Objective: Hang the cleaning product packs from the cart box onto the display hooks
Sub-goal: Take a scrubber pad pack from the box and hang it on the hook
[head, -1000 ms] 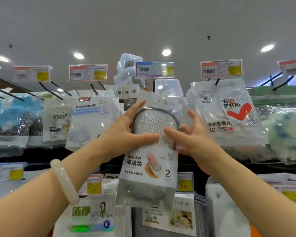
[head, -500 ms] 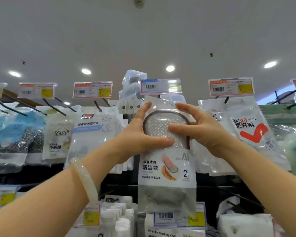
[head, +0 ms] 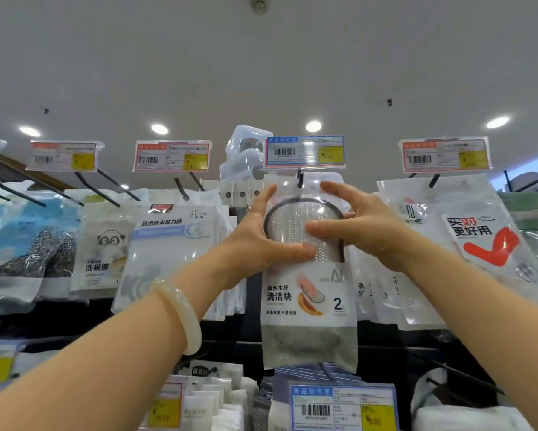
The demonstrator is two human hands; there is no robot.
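Gripping the cleaning pack [head: 308, 293] from its left edge, the left hand [head: 255, 241] curls thumb and fingers round it; a pale bangle [head: 180, 312] circles that wrist. The pack's top sits at the hook [head: 299, 179] just under the blue price tag [head: 305, 151]. Right of the pack, the right hand [head: 360, 225] pinches its upper edge.

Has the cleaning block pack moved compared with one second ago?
Yes. The cleaning block pack has gone up toward the blue price tag; its top now reaches the hook under that tag, held by the left hand and right hand.
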